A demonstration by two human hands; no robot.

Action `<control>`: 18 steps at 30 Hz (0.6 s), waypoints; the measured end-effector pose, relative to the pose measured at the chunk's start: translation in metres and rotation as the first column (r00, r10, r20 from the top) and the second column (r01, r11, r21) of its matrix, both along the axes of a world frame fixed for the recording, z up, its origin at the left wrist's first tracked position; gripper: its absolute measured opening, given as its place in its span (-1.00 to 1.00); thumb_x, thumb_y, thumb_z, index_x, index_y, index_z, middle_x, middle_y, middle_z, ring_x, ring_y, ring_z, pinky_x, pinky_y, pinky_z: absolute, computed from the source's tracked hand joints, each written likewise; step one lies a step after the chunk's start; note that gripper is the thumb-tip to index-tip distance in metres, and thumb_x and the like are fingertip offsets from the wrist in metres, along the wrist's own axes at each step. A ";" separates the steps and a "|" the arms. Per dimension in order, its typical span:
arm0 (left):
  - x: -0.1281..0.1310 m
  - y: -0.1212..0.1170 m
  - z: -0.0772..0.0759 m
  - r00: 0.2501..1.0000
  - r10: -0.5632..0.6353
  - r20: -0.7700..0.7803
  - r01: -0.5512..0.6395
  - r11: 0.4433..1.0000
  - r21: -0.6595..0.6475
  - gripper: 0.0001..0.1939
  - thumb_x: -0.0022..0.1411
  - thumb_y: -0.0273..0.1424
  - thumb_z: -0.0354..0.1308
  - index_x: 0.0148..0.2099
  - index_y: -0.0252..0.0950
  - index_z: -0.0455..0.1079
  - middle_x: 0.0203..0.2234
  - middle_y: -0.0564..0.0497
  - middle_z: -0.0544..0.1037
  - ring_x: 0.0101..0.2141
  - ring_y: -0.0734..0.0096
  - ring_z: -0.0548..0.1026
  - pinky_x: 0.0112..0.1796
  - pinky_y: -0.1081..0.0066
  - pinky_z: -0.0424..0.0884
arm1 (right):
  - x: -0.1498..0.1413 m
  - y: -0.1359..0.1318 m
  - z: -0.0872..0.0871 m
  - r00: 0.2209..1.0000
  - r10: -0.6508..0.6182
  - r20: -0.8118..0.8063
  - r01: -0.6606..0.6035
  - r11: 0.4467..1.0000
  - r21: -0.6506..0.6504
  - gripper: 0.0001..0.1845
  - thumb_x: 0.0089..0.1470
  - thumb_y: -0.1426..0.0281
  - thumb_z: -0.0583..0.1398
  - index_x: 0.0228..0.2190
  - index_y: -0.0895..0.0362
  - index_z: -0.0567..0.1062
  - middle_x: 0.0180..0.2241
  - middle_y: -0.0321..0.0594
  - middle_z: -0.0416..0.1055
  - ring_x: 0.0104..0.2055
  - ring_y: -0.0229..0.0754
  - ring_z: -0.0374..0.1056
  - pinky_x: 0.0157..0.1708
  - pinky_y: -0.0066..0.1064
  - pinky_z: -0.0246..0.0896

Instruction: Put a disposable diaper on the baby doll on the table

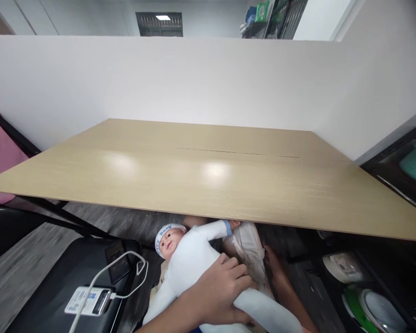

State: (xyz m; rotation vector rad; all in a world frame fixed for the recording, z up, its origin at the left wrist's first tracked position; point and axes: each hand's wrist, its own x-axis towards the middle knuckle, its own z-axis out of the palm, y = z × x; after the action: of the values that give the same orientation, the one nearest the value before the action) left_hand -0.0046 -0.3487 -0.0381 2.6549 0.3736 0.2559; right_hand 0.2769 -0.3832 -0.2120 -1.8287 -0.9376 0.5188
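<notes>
A baby doll (190,263) in a white suit with blue cuffs lies tilted across my lap below the table edge. Its head, in a white cap (166,229) with blue lettering, points to the upper left. My left hand (225,284) is wrapped round the doll's upper leg, with the thumb hidden below it. A white diaper (251,249) lies on my leg beside the doll, its upper end under the tabletop. My right hand (272,263) grips the diaper's right edge, its fingers partly hidden behind it.
A pale wooden table (208,171) spans the view above my lap. To the left, a black chair seat (62,277) holds a power bank (88,300) with a white cable and a dark phone-like object (118,261). Dark shelving with round containers (381,310) stands to the right.
</notes>
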 end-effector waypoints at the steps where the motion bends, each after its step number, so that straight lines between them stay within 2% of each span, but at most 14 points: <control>1: 0.000 0.000 0.001 1.000 0.001 0.009 -0.001 1.000 -0.003 -0.58 0.40 0.00 0.30 0.04 -0.21 0.42 -0.09 -0.03 0.58 -0.11 0.18 0.48 -0.14 0.19 0.22 | -0.006 -0.005 0.002 0.999 -0.038 0.033 0.038 0.999 0.004 -0.26 0.36 -0.23 0.02 -0.12 0.13 0.64 -0.12 0.17 0.65 -0.07 0.24 0.61 -0.14 -0.01 0.55; 3: -0.001 0.000 0.002 1.000 0.000 0.030 0.001 1.000 -0.012 -0.56 0.41 0.01 0.29 0.08 -0.20 0.42 -0.10 -0.03 0.58 -0.11 0.18 0.48 -0.13 0.19 0.22 | -0.021 -0.013 0.008 0.992 -0.075 0.100 0.073 0.997 0.018 -0.23 0.25 -0.22 0.17 0.13 0.15 0.56 0.19 0.24 0.52 0.26 0.38 0.43 0.21 0.16 0.38; 4: 0.000 0.000 0.002 0.999 0.000 0.038 0.001 1.000 -0.016 -0.56 0.42 0.02 0.28 0.09 -0.19 0.42 -0.10 -0.03 0.58 -0.11 0.17 0.48 -0.12 0.19 0.22 | -0.030 -0.014 0.010 0.987 -0.042 0.157 0.039 0.999 0.023 -0.19 0.22 -0.19 0.23 0.23 0.14 0.50 0.30 0.22 0.43 0.37 0.40 0.32 0.34 0.20 0.24; 6: 0.000 0.000 0.003 0.999 0.006 0.043 -0.005 1.000 -0.019 -0.56 0.42 0.03 0.28 0.08 -0.18 0.43 -0.11 -0.03 0.57 -0.12 0.16 0.48 -0.11 0.18 0.22 | -0.048 -0.014 0.013 0.941 0.105 0.321 -0.109 0.994 -0.005 -0.16 0.22 -0.11 0.27 0.35 0.08 0.41 0.43 0.11 0.28 0.49 0.37 0.15 0.46 0.22 0.03; 8: 0.001 0.000 0.003 0.999 0.015 0.038 -0.014 1.000 -0.018 -0.56 0.41 0.04 0.29 0.05 -0.19 0.44 -0.12 -0.04 0.57 -0.12 0.15 0.48 -0.11 0.18 0.23 | -0.063 -0.007 0.011 0.838 0.229 0.495 -0.214 0.973 -0.086 -0.22 0.29 -0.01 0.23 0.41 0.01 0.35 0.49 0.02 0.19 0.53 0.34 0.07 0.48 0.24 -0.02; 10: 0.001 0.000 0.004 0.999 0.016 0.034 -0.016 1.000 -0.018 -0.56 0.39 0.02 0.32 0.06 -0.19 0.44 -0.11 -0.04 0.57 -0.12 0.16 0.48 -0.10 0.18 0.24 | -0.070 0.005 0.004 0.762 0.262 0.592 -0.206 0.965 -0.162 -0.26 0.33 0.06 0.20 0.43 0.01 0.34 0.51 0.01 0.15 0.55 0.33 0.05 0.47 0.24 -0.02; 14: 0.000 0.000 0.007 0.999 0.018 0.032 -0.018 1.000 -0.016 -0.59 0.39 -0.02 0.33 0.06 -0.19 0.45 -0.10 -0.03 0.58 -0.12 0.17 0.48 -0.10 0.17 0.24 | -0.067 0.036 -0.010 0.768 0.228 0.598 -0.098 0.965 -0.242 -0.29 0.41 0.13 0.07 0.48 0.04 0.26 0.53 -0.01 0.12 0.57 0.24 0.00 0.45 0.15 0.06; 18: 0.000 0.000 0.008 0.999 0.024 0.041 -0.024 1.000 0.005 -0.58 0.40 0.00 0.30 0.04 -0.20 0.43 -0.09 -0.04 0.59 -0.12 0.17 0.49 -0.10 0.18 0.24 | -0.064 0.058 -0.010 0.782 0.244 0.573 -0.079 0.952 -0.297 -0.33 0.42 0.16 0.02 0.45 0.08 0.33 0.52 0.03 0.13 0.56 0.27 -0.01 0.41 0.19 0.13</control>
State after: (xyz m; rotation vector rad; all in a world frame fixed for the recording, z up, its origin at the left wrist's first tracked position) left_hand -0.0045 -0.3490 -0.0296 2.6474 0.3926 0.3186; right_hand 0.2129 -0.3253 -0.2218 -2.2189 -1.5333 0.1441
